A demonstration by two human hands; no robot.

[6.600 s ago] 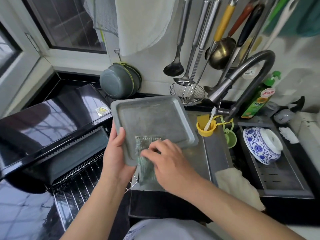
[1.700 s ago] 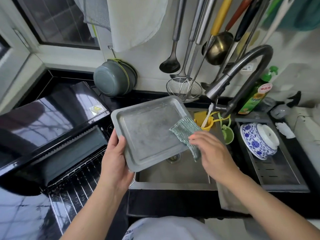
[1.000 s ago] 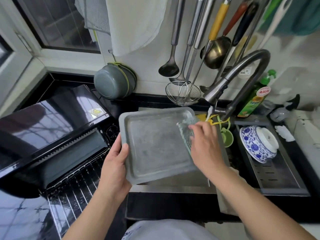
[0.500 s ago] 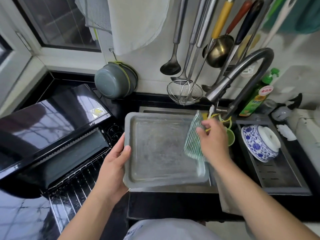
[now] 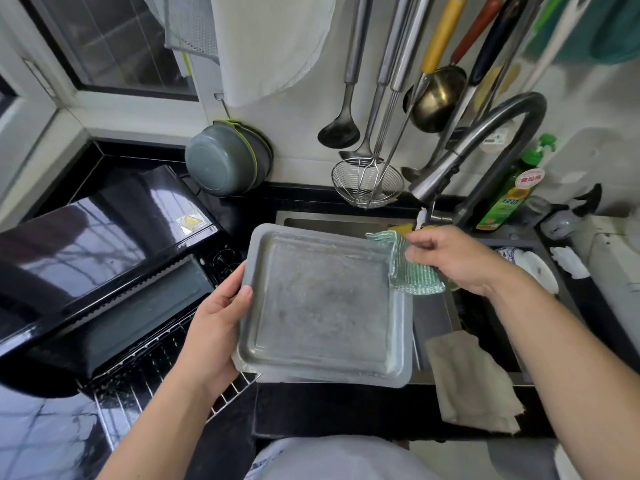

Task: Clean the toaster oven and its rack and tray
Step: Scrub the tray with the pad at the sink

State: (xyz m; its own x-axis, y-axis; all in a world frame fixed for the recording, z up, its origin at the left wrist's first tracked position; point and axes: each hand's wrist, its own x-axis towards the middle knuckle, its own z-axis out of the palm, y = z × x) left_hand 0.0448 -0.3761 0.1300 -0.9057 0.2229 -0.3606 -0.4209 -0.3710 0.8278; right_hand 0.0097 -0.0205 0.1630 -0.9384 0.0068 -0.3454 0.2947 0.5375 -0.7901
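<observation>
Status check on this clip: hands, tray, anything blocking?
Left hand grips tray over the sink. Right hand pinches green scrub cloth at tray's far right corner. Nothing blocking.

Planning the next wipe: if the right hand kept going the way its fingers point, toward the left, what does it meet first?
Probably the tray: the right hand pinches the green cloth at the tray's right rim, fingers pointing left across it. Height above the tray is unclear.

The tray (image 5: 325, 306) hides most of the sink (image 5: 346, 220); the right hand (image 5: 457, 258) covers the blue-patterned bowl (image 5: 530, 265).
</observation>
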